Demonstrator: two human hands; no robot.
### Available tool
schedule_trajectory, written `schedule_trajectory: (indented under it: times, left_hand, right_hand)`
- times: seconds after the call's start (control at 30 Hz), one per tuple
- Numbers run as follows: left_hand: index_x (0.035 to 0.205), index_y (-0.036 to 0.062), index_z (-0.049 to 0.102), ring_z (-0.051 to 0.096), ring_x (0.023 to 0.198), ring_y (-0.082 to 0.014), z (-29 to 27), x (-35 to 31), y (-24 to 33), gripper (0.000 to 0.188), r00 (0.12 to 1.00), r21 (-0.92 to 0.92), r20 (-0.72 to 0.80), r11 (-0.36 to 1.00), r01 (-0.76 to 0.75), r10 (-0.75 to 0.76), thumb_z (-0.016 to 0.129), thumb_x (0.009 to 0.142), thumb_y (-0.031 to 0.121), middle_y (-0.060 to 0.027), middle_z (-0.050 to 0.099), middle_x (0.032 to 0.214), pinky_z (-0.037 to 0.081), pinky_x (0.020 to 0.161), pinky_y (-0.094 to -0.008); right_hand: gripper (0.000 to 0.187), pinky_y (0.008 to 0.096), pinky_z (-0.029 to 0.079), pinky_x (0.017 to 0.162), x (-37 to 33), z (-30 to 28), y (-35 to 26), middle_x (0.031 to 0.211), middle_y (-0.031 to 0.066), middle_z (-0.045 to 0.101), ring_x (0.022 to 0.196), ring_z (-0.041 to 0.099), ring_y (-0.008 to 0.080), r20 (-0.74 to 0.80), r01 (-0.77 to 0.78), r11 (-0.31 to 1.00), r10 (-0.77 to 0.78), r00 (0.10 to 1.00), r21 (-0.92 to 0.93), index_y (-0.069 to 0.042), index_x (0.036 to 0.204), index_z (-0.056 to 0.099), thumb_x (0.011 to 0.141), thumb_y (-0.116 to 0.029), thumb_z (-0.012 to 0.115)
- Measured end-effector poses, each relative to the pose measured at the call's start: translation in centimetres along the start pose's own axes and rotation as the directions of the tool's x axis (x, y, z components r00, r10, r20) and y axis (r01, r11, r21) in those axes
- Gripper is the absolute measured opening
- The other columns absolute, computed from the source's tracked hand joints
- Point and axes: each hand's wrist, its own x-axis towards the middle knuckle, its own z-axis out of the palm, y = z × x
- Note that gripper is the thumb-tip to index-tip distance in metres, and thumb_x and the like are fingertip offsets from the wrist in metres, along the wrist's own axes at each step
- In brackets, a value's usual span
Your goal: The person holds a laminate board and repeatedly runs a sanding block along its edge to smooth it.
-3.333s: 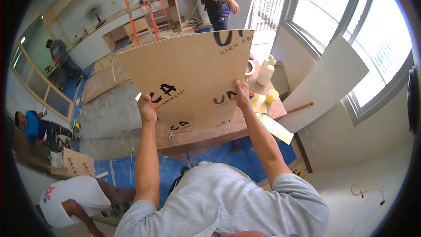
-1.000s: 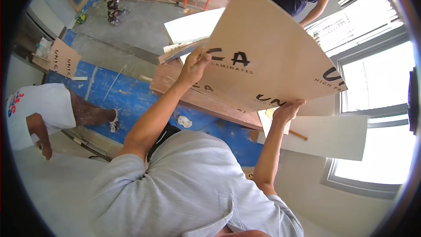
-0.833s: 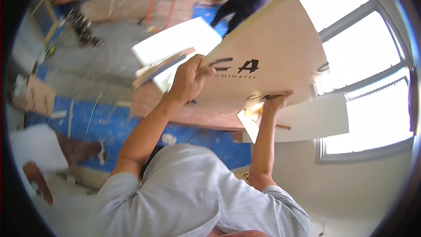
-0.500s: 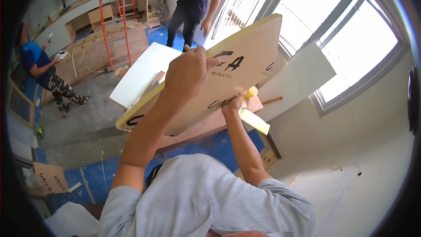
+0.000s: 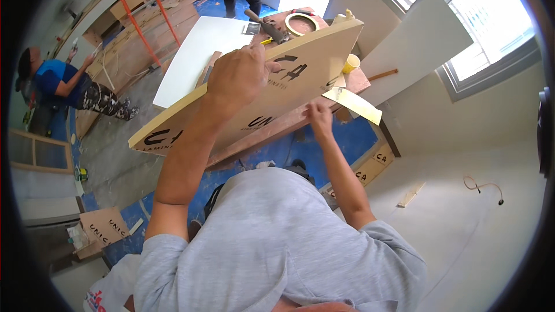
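Both hands hold the large tan laminate sheet with dark printed letters (image 5: 254,89): the left hand (image 5: 240,75) is closed over its upper edge, and the right hand (image 5: 318,118) presses flat under its lower edge. This sheet hangs tilted above the brown wooden workbench (image 5: 289,124), near a white board (image 5: 196,58) and a yellow cup (image 5: 350,63). I think it must stay supported at both edges so it does not bend or knock the cup.

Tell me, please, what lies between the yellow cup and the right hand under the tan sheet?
In the head view, a pale yellow strip lies between the yellow cup and the right hand, which touches the lower edge of the tan laminate sheet.
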Motion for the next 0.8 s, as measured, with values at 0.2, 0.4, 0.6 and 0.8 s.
schedule_trajectory:
  times: [0.2,0.4,0.6,0.8]
  left_hand:
    - [0.097,-0.0013,0.065,0.072,0.090,-0.0413,1.5,-1.0,0.7,0.030,1.000,0.088,-0.015,0.996,0.000,0.001,0.068,0.096,0.029,-0.0218,0.074,0.097,0.057,0.079,-0.0493]
    - [0.098,-0.0024,0.071,0.073,0.089,-0.0402,5.1,-1.2,-0.2,0.020,0.998,0.036,-0.047,0.998,-0.042,0.044,0.068,0.091,0.016,-0.0230,0.073,0.092,0.057,0.079,-0.0502]
    - [0.098,0.0002,0.069,0.071,0.089,-0.0400,6.9,-0.5,0.9,0.017,0.999,0.108,0.014,0.993,0.039,-0.040,0.071,0.090,0.015,-0.0197,0.073,0.094,0.055,0.077,-0.0505]
    - [0.092,0.0014,0.063,0.068,0.087,-0.0401,7.6,0.1,1.9,0.028,1.000,0.164,0.016,0.986,0.023,-0.026,0.075,0.092,0.026,-0.0176,0.070,0.094,0.052,0.076,-0.0515]
  right_hand:
    - [0.018,0.0382,0.053,0.084,-7.0,-0.4,-19.0,0.116,0.0100,0.071,0.100,0.068,0.0247,-0.033,0.909,0.352,-0.935,0.354,-0.224,-0.009,0.106,0.076,0.087,-0.009,0.076]
    - [0.032,0.0485,0.039,0.111,-4.5,3.9,-22.1,0.124,0.0016,0.071,0.123,0.061,0.0234,0.292,0.989,0.038,-0.953,0.078,-0.142,-0.014,0.117,0.074,0.086,-0.024,0.077]
    - [0.034,0.0464,0.036,0.112,-0.6,2.0,-19.9,0.125,0.0010,0.071,0.124,0.061,0.0207,0.433,0.982,0.078,-0.889,0.146,-0.171,-0.015,0.122,0.073,0.090,-0.028,0.074]
    - [0.040,0.0450,0.031,0.115,4.5,-0.7,-17.9,0.128,-0.0023,0.069,0.129,0.058,0.0195,0.460,0.965,-0.025,-0.882,0.101,-0.261,-0.019,0.124,0.071,0.086,-0.028,0.078]
